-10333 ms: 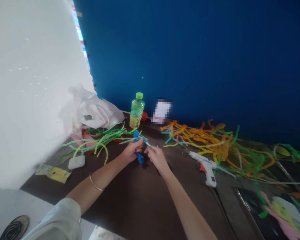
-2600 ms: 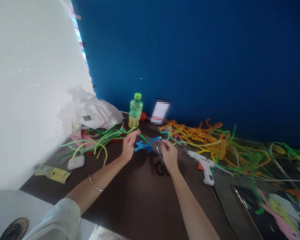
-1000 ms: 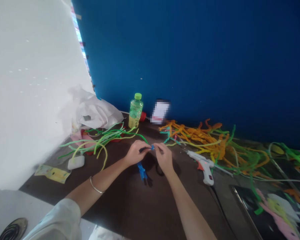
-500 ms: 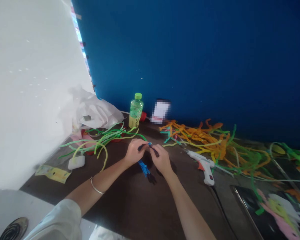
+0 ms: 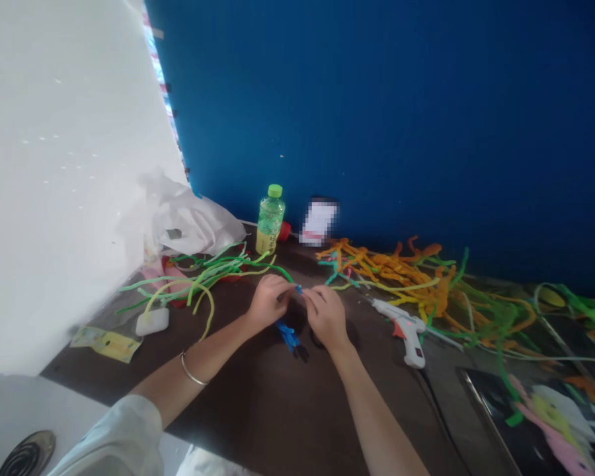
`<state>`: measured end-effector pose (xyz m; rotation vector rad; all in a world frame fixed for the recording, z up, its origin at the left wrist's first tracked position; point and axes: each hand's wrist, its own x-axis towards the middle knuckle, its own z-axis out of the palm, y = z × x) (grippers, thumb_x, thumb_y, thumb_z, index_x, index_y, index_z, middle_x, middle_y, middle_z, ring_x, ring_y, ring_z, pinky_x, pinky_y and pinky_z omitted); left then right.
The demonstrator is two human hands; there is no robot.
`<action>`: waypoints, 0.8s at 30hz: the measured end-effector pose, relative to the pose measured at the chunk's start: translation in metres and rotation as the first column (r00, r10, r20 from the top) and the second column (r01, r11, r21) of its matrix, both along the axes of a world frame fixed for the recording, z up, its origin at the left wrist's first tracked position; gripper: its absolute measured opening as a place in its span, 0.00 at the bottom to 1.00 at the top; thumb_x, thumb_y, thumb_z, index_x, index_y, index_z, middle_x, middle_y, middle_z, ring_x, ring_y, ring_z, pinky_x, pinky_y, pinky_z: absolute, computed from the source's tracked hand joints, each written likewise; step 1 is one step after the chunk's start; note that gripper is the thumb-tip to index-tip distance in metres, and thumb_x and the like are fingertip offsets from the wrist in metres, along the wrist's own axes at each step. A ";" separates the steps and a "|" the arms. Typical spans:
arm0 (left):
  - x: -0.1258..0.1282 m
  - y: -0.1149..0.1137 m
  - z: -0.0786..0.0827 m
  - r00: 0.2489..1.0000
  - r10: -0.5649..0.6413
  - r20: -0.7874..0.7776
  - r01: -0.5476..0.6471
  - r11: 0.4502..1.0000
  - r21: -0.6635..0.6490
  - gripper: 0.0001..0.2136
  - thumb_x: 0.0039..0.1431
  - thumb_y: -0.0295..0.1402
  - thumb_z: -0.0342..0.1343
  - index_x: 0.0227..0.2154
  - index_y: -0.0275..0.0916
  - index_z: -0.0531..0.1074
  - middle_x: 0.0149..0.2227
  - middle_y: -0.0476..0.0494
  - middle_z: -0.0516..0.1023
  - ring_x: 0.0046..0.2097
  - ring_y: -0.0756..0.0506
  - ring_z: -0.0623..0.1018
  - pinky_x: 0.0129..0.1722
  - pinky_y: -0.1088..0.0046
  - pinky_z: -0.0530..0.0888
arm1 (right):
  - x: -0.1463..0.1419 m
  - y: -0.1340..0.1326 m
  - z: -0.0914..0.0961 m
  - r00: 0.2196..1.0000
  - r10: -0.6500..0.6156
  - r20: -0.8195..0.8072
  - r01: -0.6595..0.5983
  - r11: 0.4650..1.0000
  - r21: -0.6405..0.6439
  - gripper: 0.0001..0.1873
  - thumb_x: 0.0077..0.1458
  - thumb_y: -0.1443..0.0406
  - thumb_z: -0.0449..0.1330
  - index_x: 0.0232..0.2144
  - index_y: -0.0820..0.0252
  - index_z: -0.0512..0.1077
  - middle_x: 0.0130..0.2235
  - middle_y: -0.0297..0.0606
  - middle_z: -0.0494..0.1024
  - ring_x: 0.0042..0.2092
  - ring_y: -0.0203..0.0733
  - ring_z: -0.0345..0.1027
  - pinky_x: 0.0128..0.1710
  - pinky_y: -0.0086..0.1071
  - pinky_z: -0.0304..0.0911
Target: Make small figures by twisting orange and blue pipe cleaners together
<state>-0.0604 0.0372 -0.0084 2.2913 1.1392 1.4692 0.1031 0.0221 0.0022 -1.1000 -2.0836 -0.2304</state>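
Head view: L hand (image 5: 269, 302) and R hand (image 5: 326, 317) have closed in together, fingers curled, both pinching the top of a blue pipe cleaner (image 5: 288, 337). Its fuzzy wire length hangs below the hands, over the dark tabletop (image 5: 258, 410). Exact grip partly hidden by fingers. Nearby: loose green pipe cleaners (image 5: 203, 274) left of L hand, orange pipe cleaners (image 5: 387, 263) beyond R hand, and a white plastic hot glue gun (image 5: 406, 340) right of R hand.
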 end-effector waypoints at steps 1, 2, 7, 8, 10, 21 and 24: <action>0.000 0.000 0.000 1.000 -0.005 -0.027 0.005 1.000 -0.006 0.09 0.53 0.26 0.49 0.33 0.38 0.73 0.28 0.44 0.74 0.33 0.48 0.71 0.36 0.68 0.66 | 0.001 0.001 -0.001 1.000 0.001 -0.005 -0.001 1.000 -0.008 0.10 0.56 0.67 0.50 0.35 0.59 0.72 0.30 0.40 0.69 0.33 0.40 0.61 0.34 0.33 0.57; 0.000 0.000 0.000 0.999 -0.009 -0.052 0.008 1.000 -0.018 0.09 0.53 0.26 0.49 0.33 0.38 0.73 0.28 0.44 0.75 0.33 0.47 0.71 0.36 0.68 0.66 | 0.002 0.001 -0.001 1.000 0.002 -0.013 -0.002 1.000 -0.018 0.10 0.56 0.67 0.50 0.35 0.59 0.72 0.30 0.40 0.69 0.34 0.41 0.61 0.35 0.33 0.57; -0.002 -0.001 0.003 0.990 -0.070 -0.124 0.061 0.995 -0.075 0.08 0.55 0.28 0.49 0.31 0.40 0.73 0.29 0.45 0.76 0.35 0.48 0.72 0.40 0.66 0.63 | 0.003 0.003 0.001 0.987 0.014 -0.159 -0.029 0.995 -0.092 0.10 0.56 0.65 0.52 0.34 0.59 0.73 0.30 0.40 0.70 0.34 0.40 0.63 0.35 0.34 0.59; -0.002 -0.001 0.004 0.988 -0.096 -0.123 0.086 0.993 -0.082 0.08 0.55 0.28 0.49 0.30 0.40 0.73 0.29 0.46 0.76 0.35 0.48 0.72 0.41 0.67 0.63 | 0.003 0.003 0.002 0.976 0.025 -0.217 -0.053 0.991 -0.124 0.09 0.55 0.65 0.52 0.34 0.59 0.73 0.30 0.39 0.70 0.34 0.40 0.63 0.36 0.34 0.59; -0.001 -0.001 0.005 0.985 -0.141 -0.103 0.131 0.986 -0.098 0.08 0.56 0.30 0.49 0.30 0.40 0.73 0.29 0.46 0.76 0.36 0.48 0.72 0.41 0.67 0.63 | 0.002 0.003 0.006 0.939 0.033 -0.343 -0.108 0.973 -0.202 0.09 0.54 0.63 0.54 0.33 0.59 0.73 0.30 0.38 0.72 0.33 0.39 0.65 0.35 0.33 0.61; 0.001 -0.002 0.008 0.992 -0.073 0.107 0.082 0.994 -0.077 0.07 0.53 0.34 0.53 0.28 0.39 0.74 0.27 0.45 0.77 0.32 0.48 0.73 0.38 0.68 0.67 | -0.008 0.004 0.004 0.781 -0.138 -0.610 -0.213 0.859 -0.467 0.12 0.50 0.59 0.55 0.26 0.61 0.73 0.28 0.38 0.76 0.30 0.40 0.69 0.29 0.32 0.64; 0.001 -0.002 0.007 0.993 -0.033 0.114 0.042 0.996 -0.076 0.07 0.54 0.34 0.53 0.29 0.40 0.74 0.28 0.45 0.77 0.32 0.48 0.73 0.38 0.67 0.67 | -0.008 0.003 0.001 0.812 -0.125 -0.570 -0.167 0.886 -0.432 0.12 0.51 0.60 0.55 0.26 0.61 0.73 0.27 0.38 0.75 0.30 0.40 0.68 0.28 0.31 0.63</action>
